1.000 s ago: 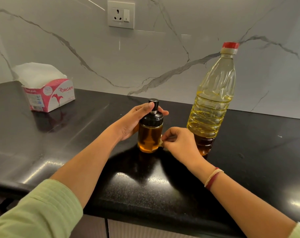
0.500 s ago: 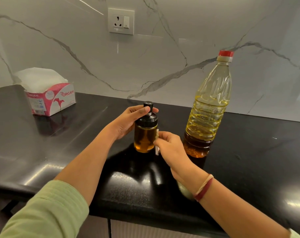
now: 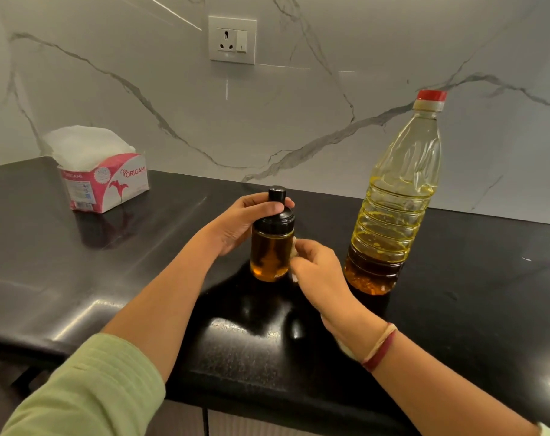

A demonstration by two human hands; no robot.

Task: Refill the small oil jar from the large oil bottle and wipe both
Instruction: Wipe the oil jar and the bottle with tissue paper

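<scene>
The small oil jar (image 3: 271, 250), amber glass with a black lid and knob, stands on the black counter (image 3: 141, 272) in the middle. My left hand (image 3: 242, 222) grips its black lid from the left and behind. My right hand (image 3: 317, 272) holds a crumpled white tissue (image 3: 294, 250) against the jar's right side. The large oil bottle (image 3: 396, 215), clear plastic with a red cap on, stands upright to the right, about half full of yellow oil.
A pink and white tissue box (image 3: 105, 182) with white tissues sticking out sits at the back left of the counter. A wall socket (image 3: 232, 39) is set in the marble backsplash. The counter's front edge runs below my forearms.
My right hand has moved along the jar's right side with the tissue. My left hand stays around the lid. The view has shifted slightly.
</scene>
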